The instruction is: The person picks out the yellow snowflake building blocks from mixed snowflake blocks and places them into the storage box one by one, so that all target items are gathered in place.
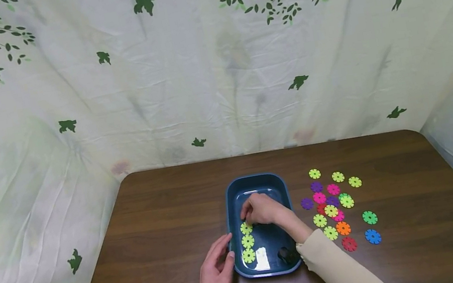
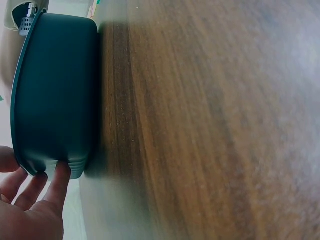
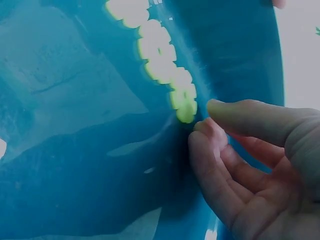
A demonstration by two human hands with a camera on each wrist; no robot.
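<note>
A dark blue tray (image 1: 269,270) stands on the wooden table. Three yellow-green notched, flower-shaped discs (image 1: 247,241) lie in a row along its left inner side. My right hand (image 1: 261,208) is inside the tray at the far end of this row. In the right wrist view its thumb and bent fingers (image 3: 202,155) are slightly apart beside the last disc (image 3: 184,95), with nothing seen between them. My left hand (image 1: 215,275) rests against the tray's left side. Its fairly straight fingers (image 2: 59,185) touch the outer wall (image 2: 57,90), and the thumb lies near the rim.
Right of the tray, several notched discs lie scattered, some overlapping: purple (image 1: 307,203), pink (image 1: 333,189), orange (image 1: 343,228), blue (image 1: 372,236), green (image 1: 369,217), red (image 1: 349,244) and yellow-green (image 1: 338,177). A leaf-patterned cloth (image 1: 212,63) hangs behind the table.
</note>
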